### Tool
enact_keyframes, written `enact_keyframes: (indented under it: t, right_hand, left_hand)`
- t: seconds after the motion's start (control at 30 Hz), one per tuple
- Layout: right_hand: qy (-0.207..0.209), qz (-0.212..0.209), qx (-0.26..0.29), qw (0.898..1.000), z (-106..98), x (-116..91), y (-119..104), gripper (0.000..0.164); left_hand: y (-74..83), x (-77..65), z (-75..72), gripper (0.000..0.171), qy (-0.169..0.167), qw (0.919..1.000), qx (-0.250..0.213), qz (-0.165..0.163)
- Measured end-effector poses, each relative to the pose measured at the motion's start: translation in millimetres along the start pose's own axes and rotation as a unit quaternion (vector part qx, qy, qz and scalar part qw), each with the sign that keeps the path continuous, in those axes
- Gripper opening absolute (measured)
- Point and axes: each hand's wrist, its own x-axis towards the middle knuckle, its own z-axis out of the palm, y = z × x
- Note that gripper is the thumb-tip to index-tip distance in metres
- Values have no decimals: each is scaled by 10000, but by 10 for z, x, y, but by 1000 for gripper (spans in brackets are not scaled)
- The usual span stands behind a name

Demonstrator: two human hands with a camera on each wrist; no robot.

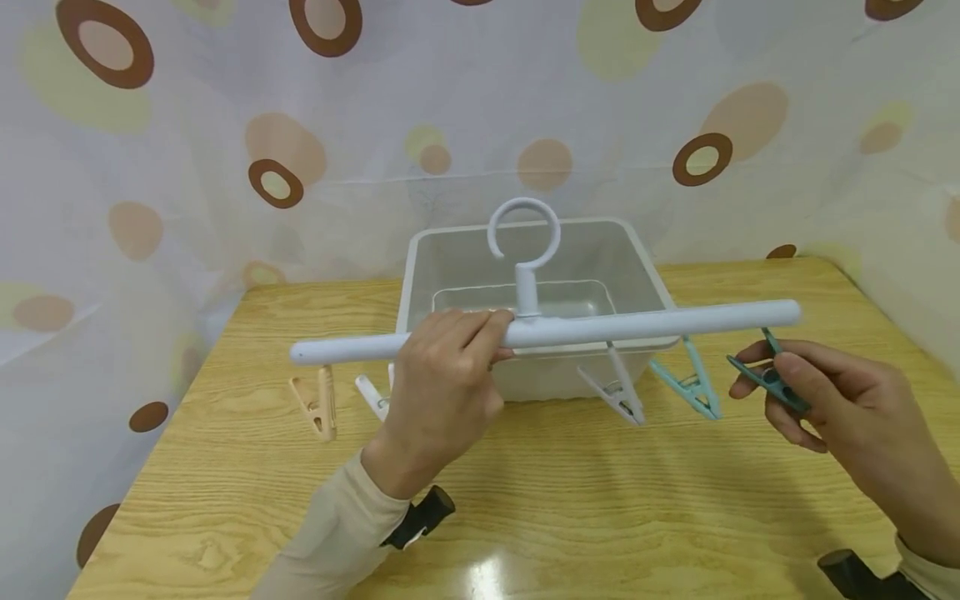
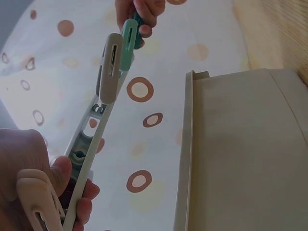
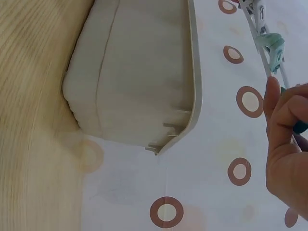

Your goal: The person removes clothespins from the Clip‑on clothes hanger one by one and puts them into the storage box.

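Note:
A white hanger (image 1: pixel 652 323) with a ring-shaped hook is held up level in front of a plastic bin. My left hand (image 1: pixel 450 375) grips its bar just left of the hook. From the bar hang a peach clip (image 1: pixel 326 408) at the left end, a white clip (image 1: pixel 369 395) partly hidden by my left hand, and, right of the hook, a grey clip (image 1: pixel 630 407) and a mint clip (image 1: pixel 703 400). At the bar's right end my right hand (image 1: pixel 862 400) pinches a dark green clip (image 1: pixel 772 382) between thumb and fingers.
The pale rectangular bin (image 1: pixel 540 375) stands on the wooden table (image 1: pixel 570 517), behind the hanger and near the table's back edge. A white curtain (image 1: pixel 465 100) with brown, peach and yellow circles encloses the back and sides.

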Motion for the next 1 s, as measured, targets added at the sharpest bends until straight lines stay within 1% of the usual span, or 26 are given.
enact_keyframes:
  t: [0.03,0.1,0.13,0.17,0.2,0.23,0.27,0.3,0.37,0.4,0.43,0.47,0.5,0.53,0.6,0.67,0.7,0.77,0.8,0.83,0.93,1.0]
  right_hand:
    - [206,73,-317,9993,5,-1,-20,29]
    - [589,158,-1099,9921,18,4,-54,25]
    - [753,141,-1533,9852,23,7,-66,24]
    - [855,14,-2061,9748,26,14,-77,24]
    - [930,-171,-2583,9614,31,25,-91,22]
    - [1026,-363,-3151,9428,37,35,-108,19]
    - [1104,-571,-3724,9197,49,46,-128,16]
    - [1158,-821,-4236,8947,62,57,-146,18]
    - [1297,-1435,-5056,8408,104,92,-166,35]
    - [1340,-1638,-5283,8223,131,110,-172,46]
    - [1365,-1824,-5469,8056,155,124,-169,53]
    - [1353,-1991,-5534,7974,177,140,-161,60]
    - [1357,-2098,-5494,7973,195,150,-150,65]
    - [1352,-2130,-5430,8010,211,155,-140,64]
    - [1278,-2037,-5302,8131,225,147,-135,58]
    - [1255,-1790,-5104,8317,238,126,-130,44]
    - [1252,-1656,-5051,8377,246,112,-128,36]
    - [1218,-1496,-5082,8394,261,88,-115,22]
    - [1196,-1437,-5105,8393,267,78,-108,18]
    - [1201,-1388,-5109,8398,274,69,-106,16]
    - [1158,-1342,-5212,8348,279,40,-103,17]
    - [1160,-1352,-5196,8356,280,19,-101,17]
  left_hand:
    - [-6,-3,-6,14,-25,10000,-10,-32]
    - [-17,-9,-14,15,-106,9999,-39,-112]
    - [-22,-13,-17,16,-166,9997,-70,-154]
    - [-26,-16,-18,16,-230,9995,-90,-190]
    - [-29,-18,-18,18,-302,9992,-135,-223]
    - [-31,-21,-13,19,-378,9988,-163,-250]
    - [-28,-23,-11,20,-449,9984,-187,-281]
    - [-26,-26,-6,21,-514,9980,-210,-308]
    - [-21,-29,1,23,-620,9971,-242,-378]
    - [-20,-30,3,24,-664,9966,-257,-415]
    - [-19,-31,5,25,-705,9962,-259,-449]
    - [-20,-30,3,25,-733,9958,-264,-487]
    - [-26,-30,5,26,-752,9955,-271,-514]
    - [-33,-28,1,26,-761,9953,-263,-543]
    - [-48,-22,-4,24,-771,9950,-239,-588]
    - [-61,-20,-12,23,-780,9947,-203,-631]
    - [-67,-19,-15,22,-789,9946,-188,-647]
    - [-74,-18,-18,22,-827,9941,-170,-676]
    - [-78,-19,-18,22,-849,9939,-166,-686]
    - [-79,-16,-21,22,-869,9937,-163,-694]
    - [-81,-12,-27,23,-924,9930,-190,-713]
    - [-82,-9,-32,23,-951,9926,-186,-733]
